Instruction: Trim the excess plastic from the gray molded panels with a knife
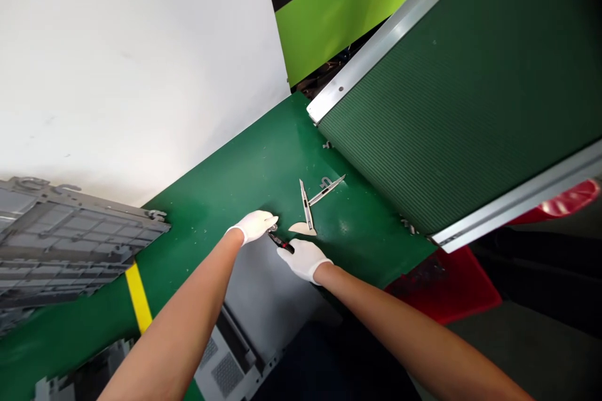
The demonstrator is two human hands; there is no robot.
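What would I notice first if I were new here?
Probably the white-gloved right hand, low in the middle, holding a black tool, its tip beside the left hand, white-gloved too. Then the big ridged green belt at the right, and the lime panel at the top.

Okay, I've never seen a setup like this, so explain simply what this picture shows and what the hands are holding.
No robot shows here. A person's white-gloved left hand and white-gloved right hand are seen from one camera worn on the head, looking forward and down. The right hand grips a small black-and-red hand tool, perhaps pliers or cutters. The left seems to pinch a small grey piece at its tip, too tiny to identify. On the flat green worktop lie two slim silver-grey knife-like tools, a curved cream-coloured piece and a grey hook-shaped part. To the right is a ribbed green belt between silver metal rails; to the left, grey slatted panels.
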